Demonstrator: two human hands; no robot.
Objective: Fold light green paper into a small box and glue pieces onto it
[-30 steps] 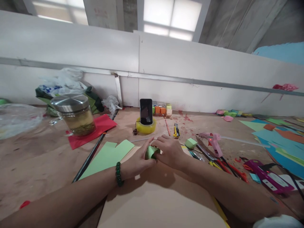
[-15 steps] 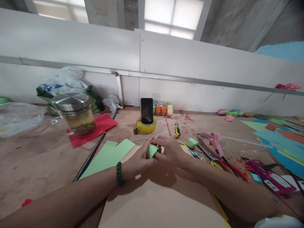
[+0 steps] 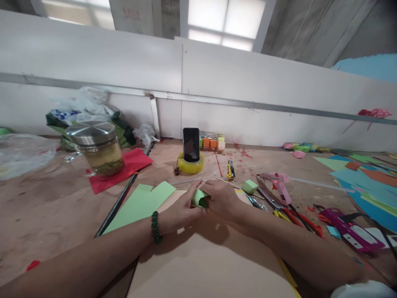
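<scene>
Between both hands is a small folded piece of light green paper, with an opening that faces me. My left hand, a green bead bracelet on its wrist, pinches the piece from the left with thumb and fingers. From the right, my right hand has its fingers curled over the piece; some fingertips are hidden. Beneath the hands lies a pale board. A cut light green sheet lies beside it on the left. A finished-looking green paper block sits just beyond my right wrist.
A phone leans on a yellow tape roll ahead. At left, a glass tea mug stands on red paper. To the right are a utility knife, a pink glue gun, red-handled pliers and a purple power strip.
The green paper piece has turned slightly in my fingers, so more of its opening shows. My right fingers have curled in closer around it. A thin stick shows more beyond the right hand.
</scene>
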